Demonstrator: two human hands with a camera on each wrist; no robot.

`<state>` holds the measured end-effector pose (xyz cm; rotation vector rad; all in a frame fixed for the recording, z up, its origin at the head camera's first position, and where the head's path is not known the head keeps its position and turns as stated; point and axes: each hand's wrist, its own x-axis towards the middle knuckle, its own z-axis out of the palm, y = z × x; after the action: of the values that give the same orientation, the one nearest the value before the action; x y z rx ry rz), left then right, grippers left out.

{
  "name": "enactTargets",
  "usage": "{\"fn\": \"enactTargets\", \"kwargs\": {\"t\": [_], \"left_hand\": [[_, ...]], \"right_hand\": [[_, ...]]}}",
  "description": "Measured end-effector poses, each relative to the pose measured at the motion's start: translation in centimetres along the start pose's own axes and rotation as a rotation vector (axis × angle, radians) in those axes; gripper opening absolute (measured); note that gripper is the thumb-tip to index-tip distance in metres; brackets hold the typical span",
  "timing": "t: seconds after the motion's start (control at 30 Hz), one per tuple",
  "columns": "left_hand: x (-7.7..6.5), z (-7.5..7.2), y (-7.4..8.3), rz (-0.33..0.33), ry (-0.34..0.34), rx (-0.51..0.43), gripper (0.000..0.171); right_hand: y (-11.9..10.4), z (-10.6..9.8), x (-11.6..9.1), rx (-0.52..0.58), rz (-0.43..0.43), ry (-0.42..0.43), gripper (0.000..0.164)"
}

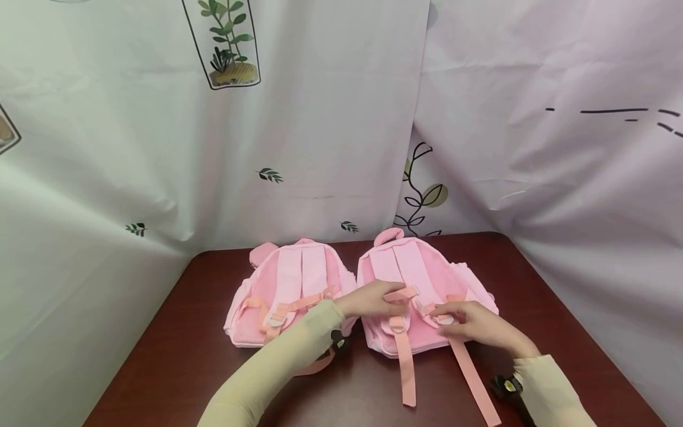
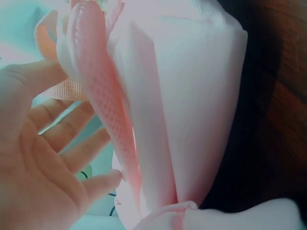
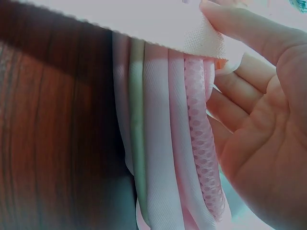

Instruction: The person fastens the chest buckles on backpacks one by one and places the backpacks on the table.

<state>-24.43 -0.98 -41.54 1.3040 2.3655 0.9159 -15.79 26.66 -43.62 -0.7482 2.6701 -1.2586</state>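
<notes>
Two pink backpacks lie on the table with their shoulder straps up. My left hand [image 1: 373, 298] reaches to the right backpack [image 1: 440, 267] and pinches the lower end of its left shoulder strap [image 2: 88, 48], by an orange webbing loop [image 1: 401, 293]. At the same backpack's other strap, my right hand [image 1: 480, 323] pinches the strap end by its light buckle [image 1: 444, 319], thumb on the webbing [image 3: 204, 40]. Two loose orange webbing tails [image 1: 407, 370] hang toward the front. Some fingertips of both hands are hidden behind the straps in the wrist views.
The left backpack [image 1: 293, 267] stands close beside the right one, under my left forearm, its orange straps partly covered. Dark red-brown table [image 1: 171, 332] lies beneath both. A printed white curtain [image 1: 320, 148] hangs behind and at both sides.
</notes>
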Motion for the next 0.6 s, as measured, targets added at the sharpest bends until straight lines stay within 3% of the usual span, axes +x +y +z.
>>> {"fn": "enactTargets", "kwargs": {"t": [0.23,0.4,0.6], "left_hand": [[0.0,-0.1,0.1,0.126,0.056,-0.034,0.009],[-0.3,-0.4,0.6,0.140,0.106,-0.114,0.013],[-0.7,-1.0,1.2,0.113,0.221,-0.202,0.014]], "right_hand": [[0.2,-0.1,0.1,-0.003,-0.006,0.010,0.028],[0.3,-0.2,0.2,-0.051,-0.030,0.018,0.028],[0.2,-0.3,0.5,-0.034,-0.041,0.019,0.029]]}}
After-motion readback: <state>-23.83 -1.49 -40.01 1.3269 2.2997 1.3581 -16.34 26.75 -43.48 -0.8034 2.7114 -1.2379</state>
